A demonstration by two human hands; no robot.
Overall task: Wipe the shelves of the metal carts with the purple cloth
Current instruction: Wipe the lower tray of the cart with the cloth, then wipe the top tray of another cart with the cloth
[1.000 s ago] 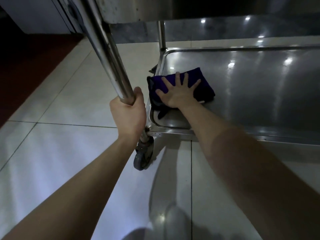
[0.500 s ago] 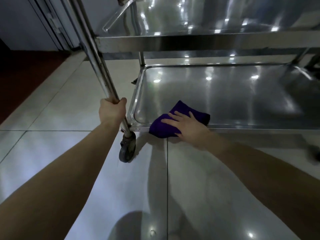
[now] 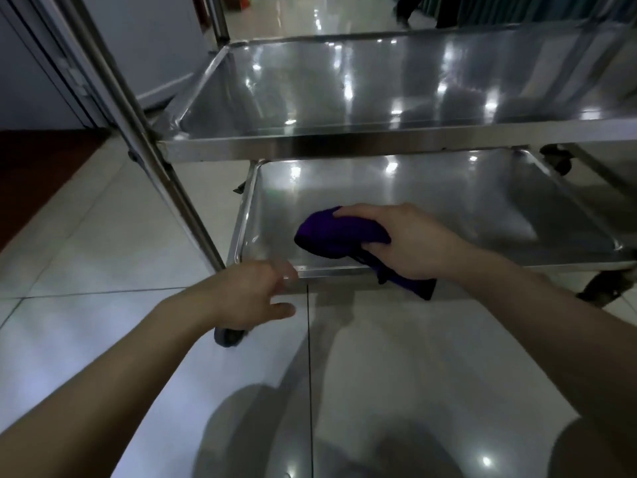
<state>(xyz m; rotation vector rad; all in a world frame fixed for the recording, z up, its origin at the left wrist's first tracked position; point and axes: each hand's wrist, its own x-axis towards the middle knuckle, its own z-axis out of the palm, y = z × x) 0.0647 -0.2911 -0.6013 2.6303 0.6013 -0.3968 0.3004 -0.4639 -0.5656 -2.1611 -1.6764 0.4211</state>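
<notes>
Across the pale tiled floor (image 3: 103,236), open room lies left of and in front of the metal cart (image 3: 148,139). Its upper shelf (image 3: 379,98) overhangs the bottom shelf (image 3: 448,208), whose raised front rim (image 3: 327,269) faces the person. The right hand (image 3: 410,243) grips the purple cloth (image 3: 327,236), bunched at that shelf's front, one dark tail hanging over the rim. The left hand (image 3: 248,294), fingers loosely spread and blurred, holds nothing beside the front-left corner, above a caster (image 3: 227,336).

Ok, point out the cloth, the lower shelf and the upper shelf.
cloth (image 3: 325,236), head view, on its bunched purple middle.
lower shelf (image 3: 448,208), head view, on its bare metal floor.
upper shelf (image 3: 344,94), head view, on its bare metal floor.
</notes>
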